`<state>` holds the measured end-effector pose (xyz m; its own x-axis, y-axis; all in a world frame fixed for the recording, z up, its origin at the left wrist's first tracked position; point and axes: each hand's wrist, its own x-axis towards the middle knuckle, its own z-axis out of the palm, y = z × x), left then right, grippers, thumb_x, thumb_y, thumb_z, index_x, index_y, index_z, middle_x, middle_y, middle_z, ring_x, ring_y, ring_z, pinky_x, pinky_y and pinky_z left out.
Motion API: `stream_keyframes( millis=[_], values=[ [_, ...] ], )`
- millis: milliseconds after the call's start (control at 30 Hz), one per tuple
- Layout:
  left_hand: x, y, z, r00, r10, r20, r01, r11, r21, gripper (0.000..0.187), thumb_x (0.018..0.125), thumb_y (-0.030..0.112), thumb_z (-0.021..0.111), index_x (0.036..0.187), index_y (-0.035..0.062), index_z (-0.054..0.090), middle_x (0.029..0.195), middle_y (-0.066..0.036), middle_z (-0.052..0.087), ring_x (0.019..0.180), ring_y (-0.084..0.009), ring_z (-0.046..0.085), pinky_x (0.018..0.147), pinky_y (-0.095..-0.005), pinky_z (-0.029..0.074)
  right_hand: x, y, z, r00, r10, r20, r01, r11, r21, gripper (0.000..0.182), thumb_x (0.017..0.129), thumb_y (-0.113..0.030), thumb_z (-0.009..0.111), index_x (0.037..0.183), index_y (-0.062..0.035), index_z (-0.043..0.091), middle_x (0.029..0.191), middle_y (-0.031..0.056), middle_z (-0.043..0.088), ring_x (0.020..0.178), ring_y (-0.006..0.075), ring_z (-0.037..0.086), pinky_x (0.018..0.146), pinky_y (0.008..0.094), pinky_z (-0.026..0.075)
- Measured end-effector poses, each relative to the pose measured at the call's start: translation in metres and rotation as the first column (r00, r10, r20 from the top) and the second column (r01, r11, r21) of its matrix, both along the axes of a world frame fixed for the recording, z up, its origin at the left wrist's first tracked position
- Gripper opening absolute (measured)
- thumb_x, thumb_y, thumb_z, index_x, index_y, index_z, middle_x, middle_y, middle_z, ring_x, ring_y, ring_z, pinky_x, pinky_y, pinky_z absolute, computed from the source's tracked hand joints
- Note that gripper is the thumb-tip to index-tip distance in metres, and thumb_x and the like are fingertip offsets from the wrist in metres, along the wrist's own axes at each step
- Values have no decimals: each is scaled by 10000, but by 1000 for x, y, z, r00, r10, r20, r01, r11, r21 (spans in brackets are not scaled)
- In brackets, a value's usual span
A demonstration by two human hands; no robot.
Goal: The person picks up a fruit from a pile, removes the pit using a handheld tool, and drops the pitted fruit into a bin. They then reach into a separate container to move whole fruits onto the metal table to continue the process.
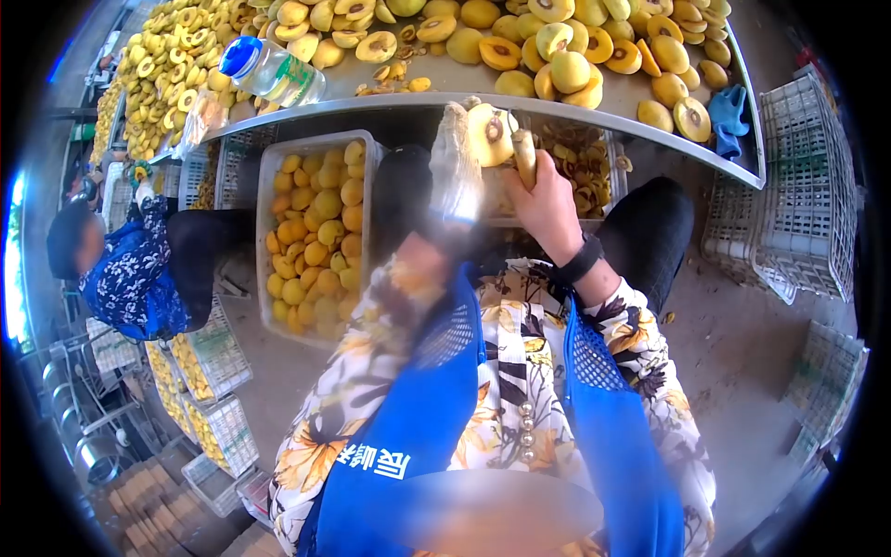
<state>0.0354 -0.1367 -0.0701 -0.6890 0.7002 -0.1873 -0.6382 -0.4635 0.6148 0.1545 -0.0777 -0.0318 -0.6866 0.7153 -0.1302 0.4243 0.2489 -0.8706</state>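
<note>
My left hand (pixel 455 176), in a white knit glove, grips a halved yellow peach (pixel 489 136) with its cut face and brown centre showing. My right hand (pixel 546 206) is bare, with a dark band at the wrist. Its fingers are wrapped around a wooden-handled knife (pixel 524 160), whose thin metal end is right at the peach's edge. Both hands are just in front of the metal table edge (pixel 408 99). Beneath them, a bin of peach scraps (pixel 580 176) is partly hidden.
Cut peaches (pixel 557 42) are heaped across the table, with a water bottle (pixel 271 72) and a blue glove (pixel 729 121) near its edge. A tub of whole peaches (pixel 320 232) stands to my left. A co-worker (pixel 130 260) sits farther left. Plastic crates (pixel 789 186) are stacked at right.
</note>
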Motion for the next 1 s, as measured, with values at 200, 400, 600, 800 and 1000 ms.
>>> stream_keyframes(
  millis=[200, 400, 600, 800, 1000],
  values=[
    [12, 0, 15, 984, -9, -179, -4, 997, -73, 397, 958, 344, 413, 1147, 10, 511, 1067, -128, 585, 941, -217, 582, 862, -334, 476, 11, -2, -1, 994, 98, 42, -96, 994, -44, 310, 804, -223, 610, 943, 24, 485, 821, 268, 590, 805, 440, 567, 682, 434, 461],
    [29, 2, 21, 924, 42, -380, -115, 978, -173, 340, 956, 247, 447, 1178, -4, 507, 1086, -117, 584, 961, -193, 578, 865, -312, 474, 12, -8, -2, 998, 61, 32, -58, 996, -70, 295, 814, -201, 587, 947, 35, 470, 813, 281, 586, 800, 447, 568, 685, 432, 464],
    [23, 1, 30, 910, -22, -414, -105, 954, -281, 271, 922, 208, 500, 1065, -11, 573, 1000, -96, 620, 876, -175, 599, 799, -287, 487, 17, -13, 4, 992, 129, -16, -130, 982, -136, 259, 814, -144, 543, 970, 48, 465, 803, 286, 583, 811, 438, 581, 694, 424, 468],
    [-21, -4, 19, 597, -461, -656, 194, 877, -440, 351, 913, 302, 497, 1021, -17, 594, 923, -85, 638, 819, -175, 610, 751, -271, 492, 14, -14, -10, 976, 211, -48, -216, 962, -168, 240, 813, -128, 538, 961, 45, 464, 686, 216, 580, 566, 290, 600, 514, 365, 467],
    [-11, 5, 31, 919, -304, -253, 168, 880, -445, 332, 901, 302, 538, 957, -14, 626, 841, -74, 647, 735, -142, 608, 666, -243, 492, 6, -7, 5, 975, 192, -111, -222, 869, -442, 212, 835, -125, 501, 976, 26, 455, 591, 81, 522, 384, 137, 493, 342, 282, 386]
  ],
)
